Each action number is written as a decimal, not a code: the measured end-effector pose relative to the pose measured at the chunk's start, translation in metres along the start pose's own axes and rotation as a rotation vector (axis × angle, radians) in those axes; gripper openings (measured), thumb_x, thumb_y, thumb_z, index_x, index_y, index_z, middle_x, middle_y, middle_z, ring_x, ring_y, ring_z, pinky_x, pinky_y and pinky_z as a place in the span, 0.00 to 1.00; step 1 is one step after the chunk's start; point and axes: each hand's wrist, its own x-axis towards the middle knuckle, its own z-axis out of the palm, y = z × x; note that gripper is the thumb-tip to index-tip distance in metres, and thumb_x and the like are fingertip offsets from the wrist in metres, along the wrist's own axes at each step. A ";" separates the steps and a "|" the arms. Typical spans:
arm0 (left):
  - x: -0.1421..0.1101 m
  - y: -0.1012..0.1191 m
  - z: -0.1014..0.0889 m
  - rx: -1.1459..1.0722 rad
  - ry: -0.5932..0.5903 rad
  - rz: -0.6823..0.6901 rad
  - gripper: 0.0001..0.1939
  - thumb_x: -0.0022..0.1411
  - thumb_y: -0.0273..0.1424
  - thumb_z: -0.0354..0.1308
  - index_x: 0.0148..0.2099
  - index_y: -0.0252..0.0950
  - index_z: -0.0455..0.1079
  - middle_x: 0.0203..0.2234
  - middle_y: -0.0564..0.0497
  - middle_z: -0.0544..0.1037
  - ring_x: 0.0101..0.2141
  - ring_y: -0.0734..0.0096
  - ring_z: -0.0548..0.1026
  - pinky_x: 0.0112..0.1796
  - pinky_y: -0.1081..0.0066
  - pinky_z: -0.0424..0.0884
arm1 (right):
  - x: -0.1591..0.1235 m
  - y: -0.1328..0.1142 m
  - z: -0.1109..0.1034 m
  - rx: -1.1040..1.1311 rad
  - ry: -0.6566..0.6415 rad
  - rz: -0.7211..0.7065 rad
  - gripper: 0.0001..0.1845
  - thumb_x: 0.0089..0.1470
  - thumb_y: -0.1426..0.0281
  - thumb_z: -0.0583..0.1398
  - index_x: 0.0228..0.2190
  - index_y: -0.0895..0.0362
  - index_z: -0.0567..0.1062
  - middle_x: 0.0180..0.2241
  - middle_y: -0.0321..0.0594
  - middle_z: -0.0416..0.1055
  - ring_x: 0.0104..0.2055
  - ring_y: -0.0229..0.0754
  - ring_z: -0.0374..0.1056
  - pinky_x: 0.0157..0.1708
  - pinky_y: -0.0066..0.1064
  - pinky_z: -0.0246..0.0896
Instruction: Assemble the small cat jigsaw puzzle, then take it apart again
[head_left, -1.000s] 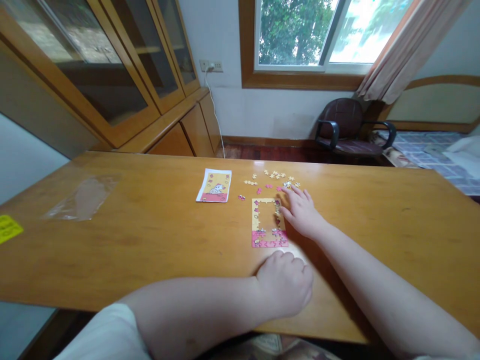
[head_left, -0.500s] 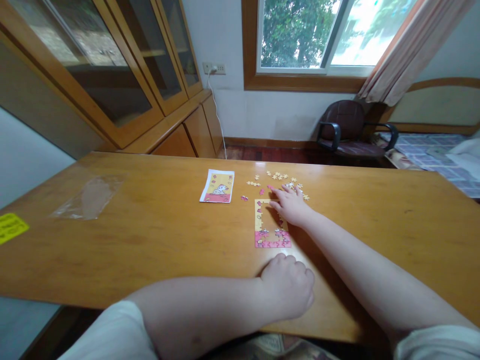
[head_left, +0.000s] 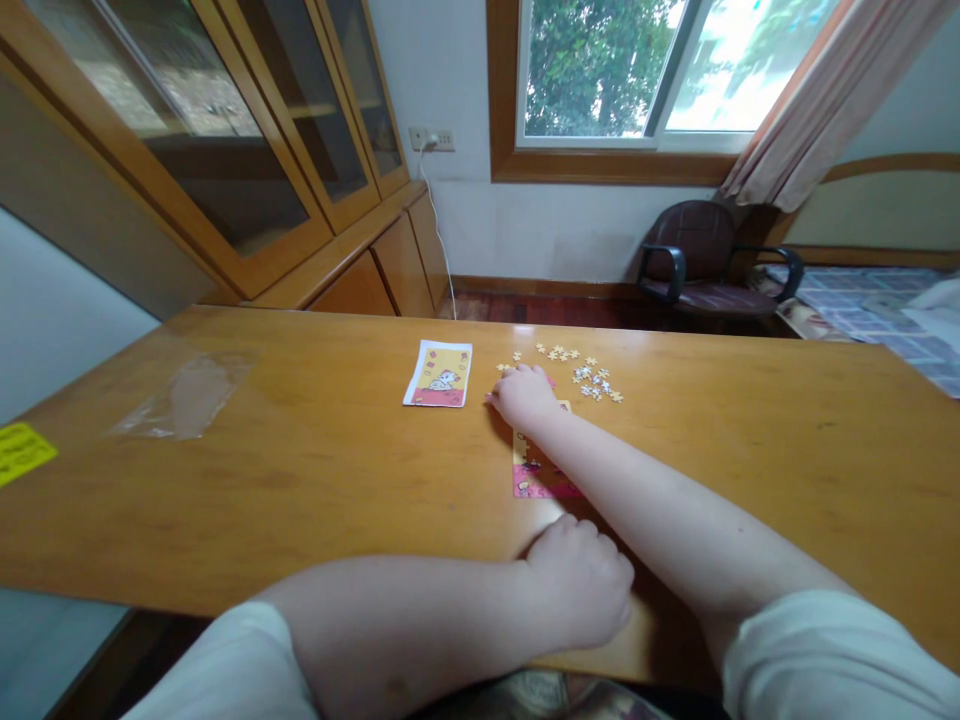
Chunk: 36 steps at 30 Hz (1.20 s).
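Note:
My left hand rests as a loose fist near the table's front edge; nothing shows in it. My right hand reaches over the far left corner of a partly built jigsaw puzzle, fingers pinched together at a small pinkish puzzle piece, mostly hidden by the fingertips. The hand and forearm cover much of the puzzle; its pink lower edge and part of its yellow left side show. Loose puzzle pieces, yellow and white, lie scattered beyond and to the right. Left of my right hand is a picture card with a white animal on yellow and pink.
A clear plastic bag lies on the left of the wooden table, with a yellow label at the left edge. Beyond the table stand a glass-door cabinet and a dark armchair, below a window.
My right hand has moved left from the loose pieces on the right to the pinkish piece beyond the puzzle's left corner. Its spread fingers have closed. My left hand stays in place.

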 end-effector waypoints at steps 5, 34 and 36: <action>0.001 0.000 -0.002 -0.001 -0.018 -0.008 0.14 0.61 0.35 0.51 0.36 0.32 0.74 0.30 0.42 0.78 0.31 0.58 0.75 0.30 0.62 0.67 | 0.010 -0.004 0.003 -0.008 -0.064 0.039 0.17 0.58 0.65 0.56 0.39 0.63 0.80 0.39 0.55 0.76 0.43 0.50 0.71 0.42 0.36 0.61; 0.000 -0.001 0.004 0.006 0.081 -0.208 0.14 0.63 0.34 0.49 0.40 0.30 0.72 0.32 0.41 0.77 0.35 0.55 0.73 0.49 0.42 0.57 | -0.095 0.061 -0.018 0.875 -0.326 0.087 0.07 0.49 0.68 0.63 0.29 0.57 0.81 0.29 0.37 0.78 0.30 0.37 0.70 0.33 0.27 0.62; 0.000 -0.002 0.003 0.017 0.066 -0.239 0.14 0.63 0.33 0.48 0.41 0.30 0.72 0.32 0.40 0.77 0.36 0.54 0.73 0.50 0.41 0.55 | -0.095 0.056 -0.017 0.827 -0.361 0.059 0.07 0.49 0.69 0.62 0.30 0.57 0.81 0.29 0.37 0.78 0.30 0.37 0.71 0.33 0.27 0.62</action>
